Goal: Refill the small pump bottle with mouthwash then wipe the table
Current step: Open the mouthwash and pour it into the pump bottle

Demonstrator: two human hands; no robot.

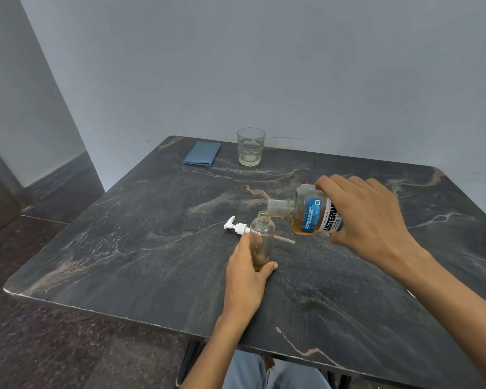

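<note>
A small clear bottle [262, 234] stands upright on the dark marble table [152, 234], uncapped, with a little amber liquid at its bottom. My left hand [247, 272] grips its lower part. My right hand [368, 217] holds the mouthwash bottle [309, 213] tipped on its side, open neck right above the small bottle's mouth. Amber mouthwash sits in the tipped bottle's lower side. The white pump head [236, 227] with its tube lies on the table just behind the small bottle.
A folded blue cloth [202, 153] lies at the table's far edge. An empty drinking glass [250, 147] stands to its right. A grey wall rises behind the table, and the table's near-left edge drops to a dark floor.
</note>
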